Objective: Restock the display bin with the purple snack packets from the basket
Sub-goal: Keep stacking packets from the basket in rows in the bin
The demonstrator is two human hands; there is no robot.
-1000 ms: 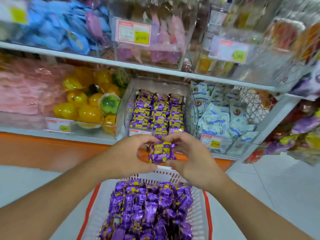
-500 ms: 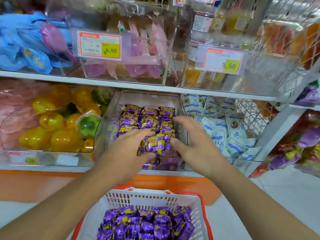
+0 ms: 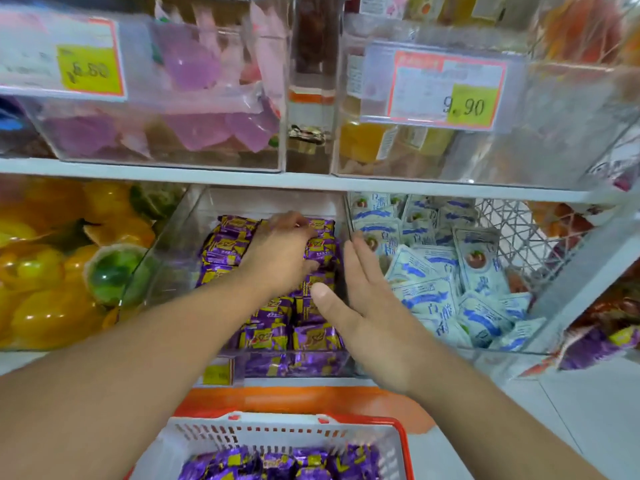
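- The left hand is seen at the centre of the frame, reached deep into the clear display bin, its forearm stretched in from the lower left.
- Its fingers are laid down over the purple snack packets at the back of the bin. Whether a packet is pinched beneath them cannot be told, since the palm side is hidden.
- The right hand is held just right of centre, edge-on, with the forearm entering from the lower right.
- Its fingers are kept straight and together, released and holding nothing. They are set along the bin's right wall, and the thumb is spread out leftward over the packets at the front.
- The packets are arranged in rows across the bin's floor, from the back wall to the front lip.
- More purple packets are piled in the white basket with a red rim, shown at the bottom centre of the frame, below the shelf.
- Pale blue sachets are held in the neighbouring bin to the right; yellow and green jelly cups fill the bin at the left.
- A price tag is fixed to the upper shelf's bin at the upper right.
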